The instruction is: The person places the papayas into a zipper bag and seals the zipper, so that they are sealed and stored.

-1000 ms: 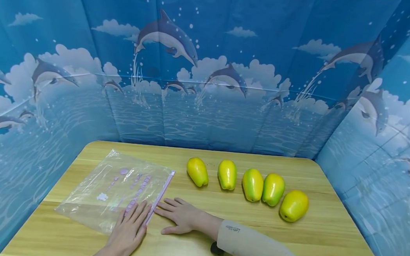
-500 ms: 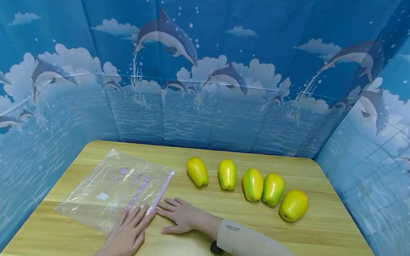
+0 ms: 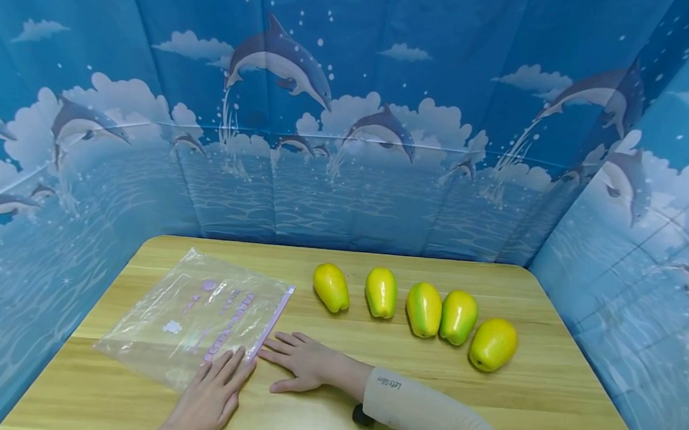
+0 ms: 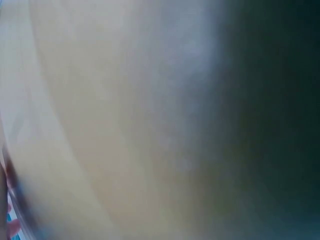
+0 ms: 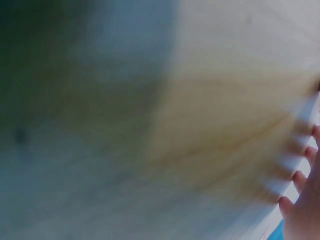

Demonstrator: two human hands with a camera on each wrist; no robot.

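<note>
Bag [image 3: 214, 315] lies flat on the left side of the bench [image 3: 545, 418], purple strip [image 3: 277, 312] facing right. Left hand [image 3: 209, 394] rests at the bag's near edge, by the strip's near end; grip relaxed, fingers extended, nothing clasped. Right hand [image 3: 302, 364] lies back upward, fingers spread, grip holding nothing; fingertips reach the strip, contact unconfirmed. Five yellow-green fruits [image 3: 424, 310] lie in a row to the right. Wrist views blurred.

Our left hand [image 3: 209, 394] lies palm down, fingers straight toward one o'clock; our right hand [image 3: 302, 365], palm down, has fingers spread toward ten o'clock.
</note>
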